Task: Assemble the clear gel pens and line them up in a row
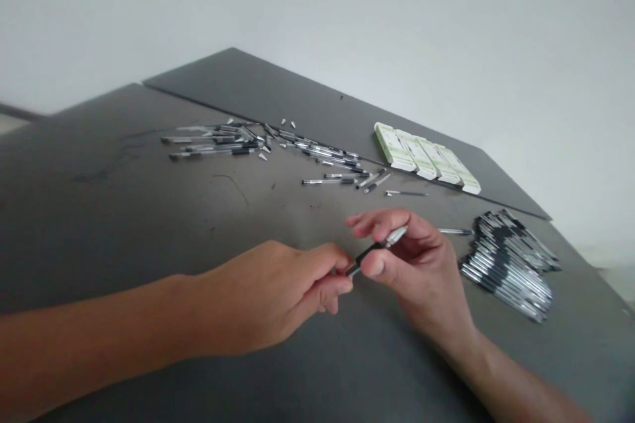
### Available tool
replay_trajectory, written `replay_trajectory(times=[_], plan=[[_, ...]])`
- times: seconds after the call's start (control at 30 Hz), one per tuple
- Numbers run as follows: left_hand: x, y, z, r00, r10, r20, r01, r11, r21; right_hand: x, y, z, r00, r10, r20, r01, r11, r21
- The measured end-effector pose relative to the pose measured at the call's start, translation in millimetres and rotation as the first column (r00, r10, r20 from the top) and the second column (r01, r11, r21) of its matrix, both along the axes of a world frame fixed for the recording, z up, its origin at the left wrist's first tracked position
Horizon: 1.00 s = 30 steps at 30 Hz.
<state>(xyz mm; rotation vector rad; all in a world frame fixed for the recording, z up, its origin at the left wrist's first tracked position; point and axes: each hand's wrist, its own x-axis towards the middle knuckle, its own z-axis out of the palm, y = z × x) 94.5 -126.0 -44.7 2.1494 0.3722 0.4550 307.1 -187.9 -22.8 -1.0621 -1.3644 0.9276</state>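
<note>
Between my two hands, above the near part of the table, a pen with a black grip and a silvery tip is held at a slant. My left hand pinches its lower end, and that end is hidden in the fingers. My right hand has its thumb and fingers closed around the part by the pale conical tip. To the right of my right hand lies a dense stack of pens, side by side. One single pen rests between that hand and the stack.
Loose pen parts and small pale tips lie scattered at the far left. More pens spread across the middle. Several green-and-white boxes lie in a row beyond a seam in the dark grey table.
</note>
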Motion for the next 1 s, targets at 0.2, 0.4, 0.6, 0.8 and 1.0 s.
replay_trajectory(times=[0.2,0.4,0.6,0.8,1.0], plan=[[7.1,-8.4,-3.5,0.998,0.014,0.067,-0.002,0.985,-0.172,-0.9,-4.6,-2.8,0.969,0.187,-0.163,-0.206,0.972,-0.110],[13.5,-17.7,-7.5,0.998,0.012,0.060,0.006,0.957,-0.290,2.7,0.7,-3.0,0.985,0.103,-0.136,-0.122,0.983,-0.138],[32.8,-26.7,-10.6,0.994,0.012,0.109,0.031,0.923,-0.384,7.7,5.1,1.5,0.967,0.124,-0.221,-0.150,0.983,-0.103],[41.8,-32.9,-15.5,0.983,0.031,0.179,0.056,0.885,-0.462,16.7,-5.3,5.9,0.831,0.368,-0.417,-0.484,0.848,-0.215],[36.1,-32.1,-16.1,0.987,0.021,0.160,0.063,0.862,-0.503,14.5,-5.7,5.7,0.961,0.148,-0.235,-0.196,0.961,-0.194]])
